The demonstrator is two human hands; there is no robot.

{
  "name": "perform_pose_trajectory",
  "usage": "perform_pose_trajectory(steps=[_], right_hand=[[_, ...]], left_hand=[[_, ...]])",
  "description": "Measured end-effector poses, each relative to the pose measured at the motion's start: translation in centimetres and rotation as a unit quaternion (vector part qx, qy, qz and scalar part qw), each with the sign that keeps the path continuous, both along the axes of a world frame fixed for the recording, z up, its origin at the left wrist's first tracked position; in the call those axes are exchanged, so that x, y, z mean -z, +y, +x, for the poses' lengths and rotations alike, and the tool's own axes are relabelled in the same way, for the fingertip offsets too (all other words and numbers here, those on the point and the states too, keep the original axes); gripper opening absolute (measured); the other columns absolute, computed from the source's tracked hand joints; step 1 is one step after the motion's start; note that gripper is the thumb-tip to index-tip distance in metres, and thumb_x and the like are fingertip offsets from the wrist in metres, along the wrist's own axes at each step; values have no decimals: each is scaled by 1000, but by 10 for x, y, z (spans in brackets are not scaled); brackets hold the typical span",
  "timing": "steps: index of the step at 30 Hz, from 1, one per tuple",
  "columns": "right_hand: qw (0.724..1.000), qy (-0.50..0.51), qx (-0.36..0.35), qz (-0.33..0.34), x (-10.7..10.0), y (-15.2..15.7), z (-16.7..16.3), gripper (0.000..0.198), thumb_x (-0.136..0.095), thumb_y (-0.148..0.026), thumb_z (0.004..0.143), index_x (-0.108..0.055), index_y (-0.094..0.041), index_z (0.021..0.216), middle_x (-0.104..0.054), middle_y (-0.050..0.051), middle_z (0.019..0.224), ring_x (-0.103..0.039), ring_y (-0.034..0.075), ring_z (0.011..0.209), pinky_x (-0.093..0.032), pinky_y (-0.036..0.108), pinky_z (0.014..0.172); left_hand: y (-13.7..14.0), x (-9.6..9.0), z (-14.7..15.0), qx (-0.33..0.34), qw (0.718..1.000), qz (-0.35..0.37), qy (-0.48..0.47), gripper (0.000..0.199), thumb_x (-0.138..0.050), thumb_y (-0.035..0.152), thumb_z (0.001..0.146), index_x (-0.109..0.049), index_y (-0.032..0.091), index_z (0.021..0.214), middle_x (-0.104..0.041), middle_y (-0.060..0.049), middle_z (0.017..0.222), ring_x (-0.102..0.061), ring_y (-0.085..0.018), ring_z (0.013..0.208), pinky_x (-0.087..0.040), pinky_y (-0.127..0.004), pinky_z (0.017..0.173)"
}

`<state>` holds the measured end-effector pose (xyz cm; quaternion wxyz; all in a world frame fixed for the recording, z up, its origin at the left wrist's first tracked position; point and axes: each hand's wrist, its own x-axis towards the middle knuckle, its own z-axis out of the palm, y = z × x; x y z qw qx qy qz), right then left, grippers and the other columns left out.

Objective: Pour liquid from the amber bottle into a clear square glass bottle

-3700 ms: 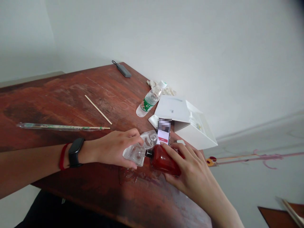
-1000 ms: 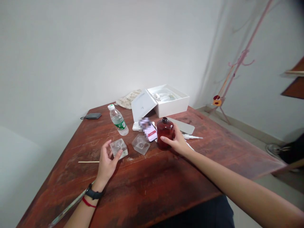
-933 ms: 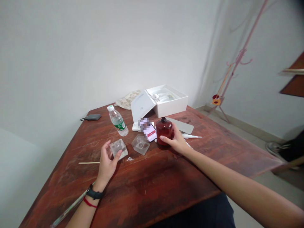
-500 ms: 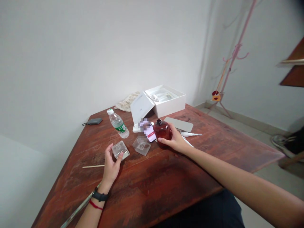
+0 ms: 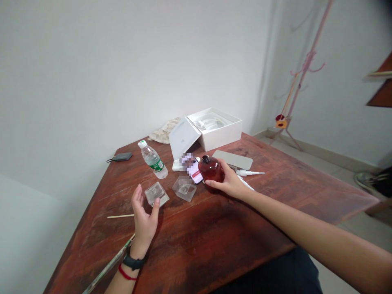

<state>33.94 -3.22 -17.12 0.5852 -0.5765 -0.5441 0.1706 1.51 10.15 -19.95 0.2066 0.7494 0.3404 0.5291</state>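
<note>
My right hand is wrapped round a dark red-brown bottle with an uncapped neck, held upright. Just beyond my left hand lies a clear square plastic container; that hand's fingers and thumb are spread, with nothing between them. Between the two hands stands a second clear plastic piece. A white pump head lies right of the bottle, partly behind my right hand. Behind the bottle a phone lies with its screen lit.
A water bottle with a green label stands left of centre. At the back sits an open white box, its lid leaning on it. A grey flat case, a dark pouch, a thin stick and a long rod lie on the wooden table.
My left hand has drawn back from the clear square container, and its fingers have spread. The bottle stays in my right hand. The view has shifted slightly.
</note>
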Motion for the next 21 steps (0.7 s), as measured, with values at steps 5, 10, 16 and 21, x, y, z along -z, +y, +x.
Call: perform_pose_trajectory(steps=[5,10,16,21], right_hand=[[1000,-5,-8,-3,0,-1,0,76,-88,-47,81,-51,-27,145,-70,13,143,-68,36,132,-48,59,121],[1000,-13,-10,-7,1,-2,1,76,-88,-47,82,-51,-28,145,-71,12,141,-69,36,131,-48,57,121],[999,-28,0,-15,5,-1,2,77,-87,-49,82,-49,-28,147,-70,13,143,-67,36,133,-47,59,120],[999,-40,2,-23,3,-4,1,79,-87,-51,82,-50,-28,147,-69,13,143,-67,38,134,-47,59,121]], left_hand=[[-22,-21,-1,40,998,52,-15,41,-73,39,102,-60,23,137,-63,-15,144,-63,-31,137,-50,-52,120],[-35,-28,2,118,993,7,30,15,-68,34,105,-73,22,112,-75,-10,112,-74,-26,108,-60,-44,105],[-79,-70,8,306,934,-165,82,26,-62,40,110,-72,29,131,-78,-10,124,-78,-27,114,-65,-37,98],[-135,-133,10,552,750,-361,52,52,-70,62,101,-66,39,147,-71,-8,143,-70,-32,132,-57,-45,114]])
